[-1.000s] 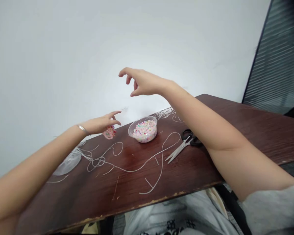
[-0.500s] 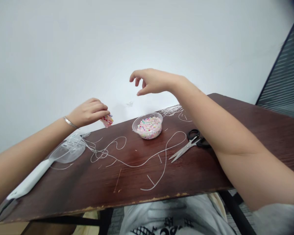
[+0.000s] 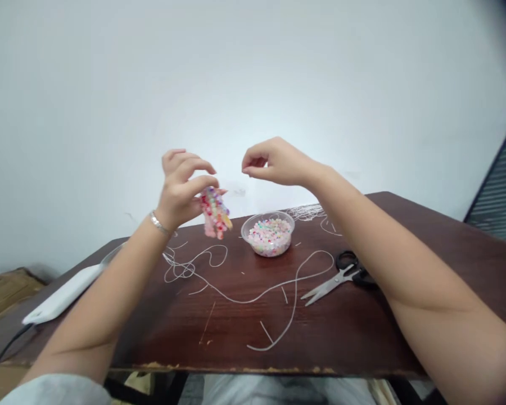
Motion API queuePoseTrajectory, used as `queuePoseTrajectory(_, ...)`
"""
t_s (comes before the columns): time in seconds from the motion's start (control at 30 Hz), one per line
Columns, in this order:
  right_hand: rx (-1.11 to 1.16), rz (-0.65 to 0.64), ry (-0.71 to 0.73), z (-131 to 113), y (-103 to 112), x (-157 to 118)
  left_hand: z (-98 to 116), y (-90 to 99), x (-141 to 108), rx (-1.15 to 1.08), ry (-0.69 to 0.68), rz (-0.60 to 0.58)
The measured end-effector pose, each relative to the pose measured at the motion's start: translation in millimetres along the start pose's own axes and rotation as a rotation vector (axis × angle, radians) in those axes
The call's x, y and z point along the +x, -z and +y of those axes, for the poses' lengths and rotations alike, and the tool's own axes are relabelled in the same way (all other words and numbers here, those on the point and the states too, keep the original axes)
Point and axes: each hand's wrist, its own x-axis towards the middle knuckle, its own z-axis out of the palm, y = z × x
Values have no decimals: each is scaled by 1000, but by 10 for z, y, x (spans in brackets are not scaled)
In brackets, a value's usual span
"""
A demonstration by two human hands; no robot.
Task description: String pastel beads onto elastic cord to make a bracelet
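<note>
A small piece of colourful beadwork (image 3: 215,214) hangs from the fingers of my left hand (image 3: 188,183), raised above the table's far edge. My right hand (image 3: 272,162) is to its right, thumb and forefinger pinched together; anything between them is too small to make out. Below the hands stands a clear round bowl (image 3: 269,235) of pink, white and mixed beads. A long white cord (image 3: 244,301) lies in loops across the table. Scissors (image 3: 333,281) with black handles rest partly opened beneath my right forearm.
The dark brown table (image 3: 152,332) has a chipped front edge. A white device (image 3: 63,293) with a black cable lies at the left. More white cord (image 3: 307,212) is bundled behind the bowl. Short cord scraps are scattered about, and a cardboard box (image 3: 8,289) stands at far left.
My left hand has moved right and turned, bringing the beadwork closer to my right hand. My right hand's fingers have closed into a pinch. The camera view has shifted.
</note>
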Motion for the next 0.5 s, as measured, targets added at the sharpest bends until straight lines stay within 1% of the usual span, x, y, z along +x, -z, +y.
queuePoseTrajectory(0.1, 54, 6, 30, -158, -97, 27, 61, -6, 112, -6, 60, -150)
queuePoseTrajectory(0.17, 65, -53, 43, -286, -162, 38, 117, 19, 167, -12, 131, -206)
queuePoseTrajectory(0.27, -12, -130, 26, -483, -235, 42, 231, 92, 195, -41, 252, -225)
queuePoseTrajectory(0.33, -125, -120, -2, -595, -259, 41, 294, 139, 185, -75, 295, -226)
queuePoseTrajectory(0.4, -190, -106, -35, -677, -261, 35, 325, 169, 167, -115, 311, -233)
queuePoseTrajectory(0.47, -172, -125, -62, -724, -241, 26, 328, 182, 155, -180, 337, -235)
queuePoseTrajectory(0.5, -142, -135, -69, -734, -226, 21, 325, 186, 153, -218, 372, -229)
